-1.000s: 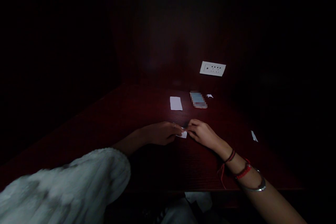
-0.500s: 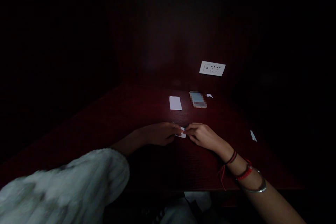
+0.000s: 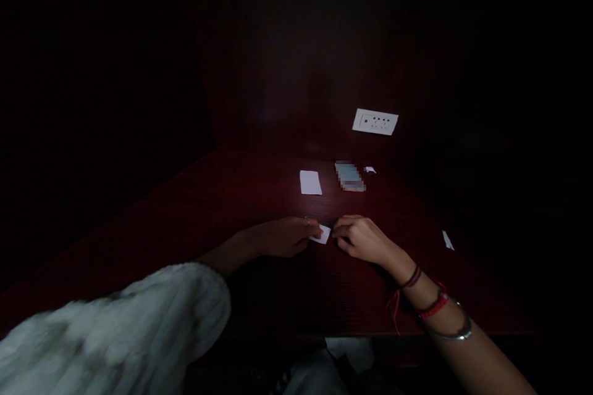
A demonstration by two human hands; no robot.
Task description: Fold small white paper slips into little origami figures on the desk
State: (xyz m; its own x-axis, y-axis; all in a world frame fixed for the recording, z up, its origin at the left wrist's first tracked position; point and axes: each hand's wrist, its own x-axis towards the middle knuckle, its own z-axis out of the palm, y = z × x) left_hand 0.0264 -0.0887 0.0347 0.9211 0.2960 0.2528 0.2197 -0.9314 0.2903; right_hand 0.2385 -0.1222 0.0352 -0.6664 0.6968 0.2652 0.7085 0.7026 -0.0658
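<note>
A small white piece of paper (image 3: 325, 235) lies on the dark red table. My left hand (image 3: 290, 236), with a ring on one finger, has its fingers closed on the paper's left part, a fingertip pressing on top. Just beyond the paper's right edge is my right hand (image 3: 359, 236), its fingers curled inward and the fingertips close to that edge. What those fingers hold, if anything, is hidden. Farther back lies a larger white sheet of paper (image 3: 310, 182), flat on the table.
A blurred-out phone (image 3: 350, 176) lies right of the larger sheet, with a small white scrap (image 3: 370, 170) beside it. Another paper strip (image 3: 447, 240) is at the right. A white socket plate (image 3: 375, 122) is on the back wall. The table (image 3: 259, 296) has its front edge near me.
My right fingers have come off the small paper and moved slightly right, so its right corner shows. My left hand stays on the paper.
</note>
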